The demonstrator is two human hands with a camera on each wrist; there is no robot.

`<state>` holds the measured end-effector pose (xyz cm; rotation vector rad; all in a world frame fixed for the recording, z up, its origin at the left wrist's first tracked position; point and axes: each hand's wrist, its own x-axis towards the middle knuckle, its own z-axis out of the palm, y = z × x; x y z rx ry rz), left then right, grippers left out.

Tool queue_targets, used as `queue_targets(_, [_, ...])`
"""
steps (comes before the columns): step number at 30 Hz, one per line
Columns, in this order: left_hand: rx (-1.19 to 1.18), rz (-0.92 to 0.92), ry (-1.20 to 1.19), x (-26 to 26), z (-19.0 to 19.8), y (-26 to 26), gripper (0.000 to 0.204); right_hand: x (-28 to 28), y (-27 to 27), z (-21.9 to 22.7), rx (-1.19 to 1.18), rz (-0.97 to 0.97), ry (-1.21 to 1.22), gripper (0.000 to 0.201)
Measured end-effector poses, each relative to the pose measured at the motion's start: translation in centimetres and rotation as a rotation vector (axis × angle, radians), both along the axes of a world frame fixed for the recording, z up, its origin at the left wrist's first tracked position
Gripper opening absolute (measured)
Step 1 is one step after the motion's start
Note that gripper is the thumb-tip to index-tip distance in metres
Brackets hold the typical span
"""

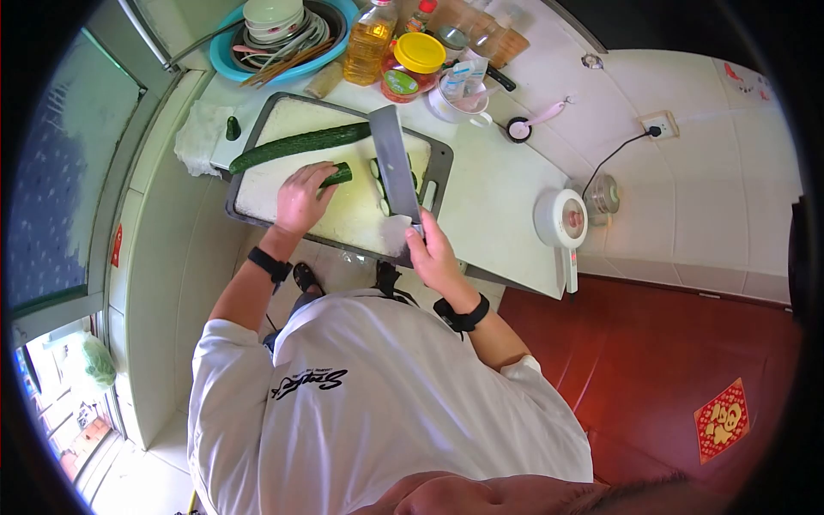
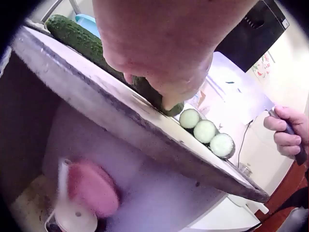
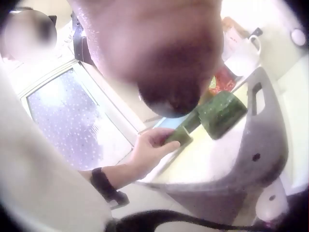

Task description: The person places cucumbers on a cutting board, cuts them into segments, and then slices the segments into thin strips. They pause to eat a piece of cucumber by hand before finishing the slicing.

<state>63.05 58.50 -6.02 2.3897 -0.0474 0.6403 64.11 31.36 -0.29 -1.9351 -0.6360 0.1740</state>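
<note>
A cutting board [image 1: 343, 206] with a dark rim lies on the counter. The left hand [image 1: 302, 199] grips a short cucumber piece [image 1: 337, 175] on it; in the left wrist view that hand [image 2: 159, 53] covers most of the piece. A whole cucumber [image 1: 296, 146] lies beyond, along the board's far side. In the right hand [image 1: 436, 257] is the handle of a broad cleaver [image 1: 393, 159], its blade over the board's right part. Cut pieces [image 1: 384, 206] lie partly hidden by the blade; several round slices [image 2: 205, 131] show pale faces in the left wrist view.
Behind the board stand a blue basin [image 1: 225, 53] with bowls, an oil bottle [image 1: 371, 43], a yellow-lidded jar [image 1: 420, 53] and a white mug [image 1: 459, 105]. A cucumber end [image 1: 233, 129] lies left of the board. A white round-topped appliance [image 1: 561, 218] sits at the counter's right.
</note>
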Motion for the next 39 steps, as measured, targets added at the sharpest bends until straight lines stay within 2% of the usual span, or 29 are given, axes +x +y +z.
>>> queue_targets(1, [0.033, -0.029, 0.024, 0.3, 0.0, 0.6, 0.032, -0.1, 0.1, 0.9, 0.002, 0.006, -0.001, 0.039])
queue_targets(3, [0.045, -0.033, -0.007, 0.1, 1.3, 1.2, 0.036, -0.5, 0.2, 2.2, -0.052, -0.019, 0.233, 0.039])
queue_targets(6, [0.049, -0.003, -0.012, -0.7, 1.3, 2.6, 0.037, -1.2, 0.4, 1.1, -0.063, -0.012, 0.292, 0.039])
queue_targets(10, [0.05, -0.009, 0.025, -1.4, 0.0, 4.0, 0.034, -2.9, 1.0, 1.0, -0.068, -0.01, 0.315, 0.039])
queue_targets(13, [0.027, -0.024, 0.016, -1.5, 0.3, 4.8, 0.032, -4.3, 1.4, 0.8, -0.064, -0.056, 0.2, 0.039])
queue_targets(16, [0.062, -0.048, 0.008, -1.6, 0.6, 6.5, 0.03, -5.5, 2.2, 1.7, -0.187, -0.065, 0.323, 0.044])
queue_targets(19, [0.122, -0.074, 0.008, -2.4, 0.8, 8.4, 0.03, -6.8, 2.6, 1.3, -0.244, -0.059, 0.322, 0.043])
queue_targets(21, [0.225, -0.041, 0.02, -2.2, 1.3, 9.7, 0.031, -6.8, 3.1, 0.9, -0.367, -0.044, 0.229, 0.044])
queue_targets(24, [0.307, -0.012, 0.025, -2.1, 1.2, 10.6, 0.031, -6.7, 3.5, 0.7, -0.321, -0.032, 0.178, 0.044])
queue_targets(28, [0.356, 0.063, 0.032, -2.6, 1.8, 9.6, 0.037, -6.9, 2.9, 1.1, -0.207, -0.115, 0.113, 0.043])
queue_targets(30, [0.363, 0.106, 0.031, -2.7, 2.5, 9.0, 0.041, -6.7, 1.8, 1.5, -0.105, -0.217, 0.187, 0.042])
queue_targets(31, [0.382, 0.094, 0.024, -2.6, 2.6, 8.9, 0.043, -6.4, 1.3, 1.4, -0.108, -0.212, 0.187, 0.042])
queue_targets(33, [0.401, 0.085, 0.024, -2.5, 3.3, 8.3, 0.046, -5.9, 0.1, 1.3, 0.073, -0.298, 0.24, 0.042])
queue_targets(35, [0.394, 0.042, -0.036, -2.1, 4.1, 7.6, 0.049, -5.1, -1.1, 1.7, 0.11, -0.301, 0.227, 0.042])
queue_targets(39, [0.396, 0.03, 0.111, -1.0, 2.1, 7.4, 0.048, -3.9, -2.4, 3.3, 0.196, -0.326, 0.382, 0.042])
